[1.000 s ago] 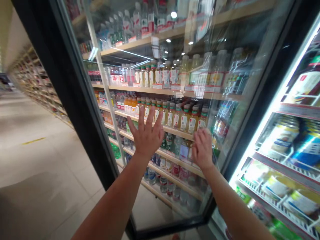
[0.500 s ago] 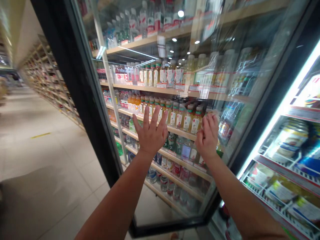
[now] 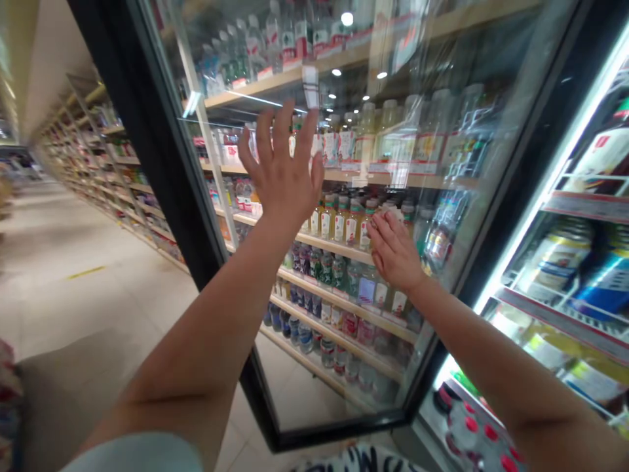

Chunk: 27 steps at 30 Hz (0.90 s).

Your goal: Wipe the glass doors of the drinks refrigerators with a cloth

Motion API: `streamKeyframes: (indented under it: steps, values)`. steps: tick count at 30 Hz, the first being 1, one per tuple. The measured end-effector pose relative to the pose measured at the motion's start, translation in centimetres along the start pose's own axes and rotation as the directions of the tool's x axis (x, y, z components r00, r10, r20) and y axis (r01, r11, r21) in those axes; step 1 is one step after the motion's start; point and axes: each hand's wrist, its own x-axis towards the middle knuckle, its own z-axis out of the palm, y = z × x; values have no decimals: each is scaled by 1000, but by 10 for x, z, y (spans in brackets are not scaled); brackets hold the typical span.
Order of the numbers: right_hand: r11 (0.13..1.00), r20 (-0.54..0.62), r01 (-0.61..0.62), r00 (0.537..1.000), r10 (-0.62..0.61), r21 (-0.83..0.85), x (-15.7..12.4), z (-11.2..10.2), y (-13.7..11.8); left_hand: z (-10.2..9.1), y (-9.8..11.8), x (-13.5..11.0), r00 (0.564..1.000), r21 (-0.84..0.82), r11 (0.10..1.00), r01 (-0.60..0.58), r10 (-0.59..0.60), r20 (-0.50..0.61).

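A tall glass cooler door (image 3: 432, 118) with a black frame (image 3: 162, 177) stands swung open in front of me. My left hand (image 3: 282, 167) is raised with fingers spread, flat against the glass high up. My right hand (image 3: 393, 249) lies lower and to the right, fingers stretched out on the glass, holding nothing. The glass shows rows of bottled drinks (image 3: 344, 226) on wooden shelves, seen through it or mirrored in it.
The lit cooler interior (image 3: 580, 262) at right holds wire shelves with drinks; red-capped bottles (image 3: 466, 432) sit low down. A tiled aisle (image 3: 73, 275) with stocked shelving (image 3: 118, 190) runs away on the left.
My left hand has slid upward on the glass, from mid-height to near the upper shelves. The right hand has flattened its fingers and stayed about where it was. The view has shifted slightly.
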Motion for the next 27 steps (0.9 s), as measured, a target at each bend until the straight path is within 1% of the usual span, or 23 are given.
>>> streamKeyframes:
  steps: [2, 3, 5, 7, 8, 9, 10, 11, 12, 13, 14, 16, 17, 18, 19, 20, 22, 23, 24, 25, 26, 27]
  values:
    - [999, 29, 29, 999, -28, -34, 2, -6, 6, 0, -2, 27, 999, 21, 1000, -15, 14, 32]
    - [998, 39, 44, 998, -42, -48, 6, -10, 12, 1, -3, 35, 999, 26, 999, -18, 16, 50]
    - [997, 34, 48, 998, -46, -63, 21, -16, 26, 4, -5, 40, 997, 24, 1000, -16, 14, 75]
    - [998, -43, -23, 999, 21, -60, 45, -20, 43, 4, -6, 36, 998, 0, 1000, -18, 18, 64]
    - [995, -113, -93, 990, 87, -48, 59, -19, 49, 3, -6, 33, 998, -23, 1000, -21, 22, 52]
    - [985, -210, -168, 965, 158, -30, 72, -17, 54, 0, -5, 30, 999, -55, 998, -25, 27, 35]
    - [974, -283, -228, 935, 216, -11, 86, -15, 55, -3, -3, 27, 999, -89, 996, -32, 34, 21]
    - [962, -326, -272, 909, 259, 8, 98, -12, 53, -6, -1, 25, 999, -119, 992, -39, 41, 12]
    - [959, -337, -282, 901, 272, 22, 108, -9, 48, -9, 0, 24, 999, -139, 989, -46, 47, 5]
    - [965, -306, -261, 917, 256, 27, 117, -8, 41, -13, 3, 23, 999, -143, 988, -52, 53, 6]
    - [976, -251, -217, 943, 217, 29, 126, -8, 34, -16, 5, 22, 998, -137, 989, -57, 59, 9]
    - [995, -113, -98, 989, 101, 29, 142, -15, 23, -20, 8, 22, 998, -106, 992, -65, 66, 7]
    - [998, -60, -56, 997, 58, 28, 151, -20, 21, -22, 9, 22, 998, -93, 993, -70, 70, 1]
    - [998, -38, -49, 998, 50, 26, 160, -27, 21, -23, 10, 21, 997, -89, 993, -72, 72, -4]
    - [996, -52, -83, 995, 85, 25, 169, -32, 22, -24, 11, 21, 998, -93, 993, -70, 70, -7]
    - [989, -87, -148, 985, 149, 26, 177, -37, 23, -25, 12, 21, 998, -104, 993, -62, 62, -7]
    - [963, -157, -267, 950, 270, 36, 189, -42, 20, -24, 11, 21, 999, -130, 990, -44, 45, 6]
    - [962, -161, -272, 948, 274, 38, 191, -41, 16, -22, 10, 21, 999, -128, 991, -39, 42, 16]
    - [975, -134, -220, 966, 223, 31, 192, -40, 10, -20, 9, 22, 999, -112, 993, -37, 41, 31]
    - [992, -85, -128, 988, 129, 23, 190, -37, 5, -17, 7, 24, 998, -80, 996, -36, 40, 47]
    - [1000, -36, -23, 999, 24, 17, 186, -34, 2, -13, 4, 26, 998, -39, 999, -36, 38, 58]
    - [998, -4, 64, 998, -64, 13, 181, -32, 3, -9, 2, 28, 997, 7, 999, -38, 38, 62]
